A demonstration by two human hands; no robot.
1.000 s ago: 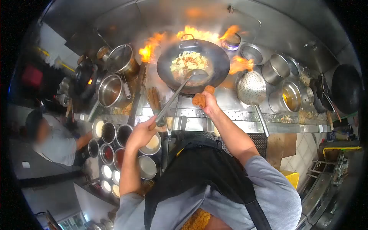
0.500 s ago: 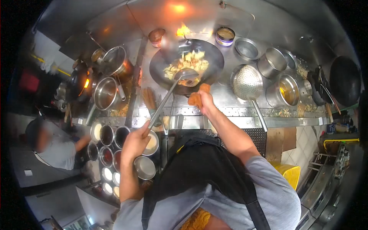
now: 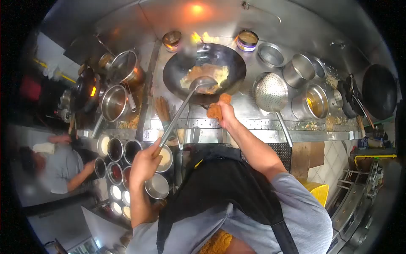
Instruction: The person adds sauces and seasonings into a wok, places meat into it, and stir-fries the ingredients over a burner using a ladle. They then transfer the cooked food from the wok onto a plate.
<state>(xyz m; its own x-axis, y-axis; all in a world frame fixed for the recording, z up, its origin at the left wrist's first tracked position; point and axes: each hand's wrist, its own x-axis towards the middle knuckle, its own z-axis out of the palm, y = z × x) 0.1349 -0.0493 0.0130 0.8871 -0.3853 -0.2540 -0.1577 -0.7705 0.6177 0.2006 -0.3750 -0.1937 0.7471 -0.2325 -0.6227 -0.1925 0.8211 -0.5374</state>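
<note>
A dark wok (image 3: 173, 78) sits over the burner, with pale yellow and brownish food (image 3: 220, 74) in it. My left hand (image 3: 145, 164) is wrapped round the wooden grip of a long metal ladle (image 3: 177, 116). The ladle's bowl rests among the food, near the wok's middle. My right hand (image 3: 227, 113) is closed on a folded orange cloth (image 3: 215, 111) at the wok's near rim. Whatever handle or edge lies under the cloth is hidden.
Flames (image 3: 202, 37) rise behind the wok. On the right lie a perforated strainer (image 3: 270, 91) and metal pots (image 3: 299, 70). A bamboo brush (image 3: 162, 109) stands left of the ladle. Seasoning tubs (image 3: 115, 149) stand lower left, with another person (image 3: 63, 169) beyond them.
The food has shifted into a flatter, browner heap under the ladle. My left hand has come slightly lower and left with the ladle. The other person has turned and moved an arm.
</note>
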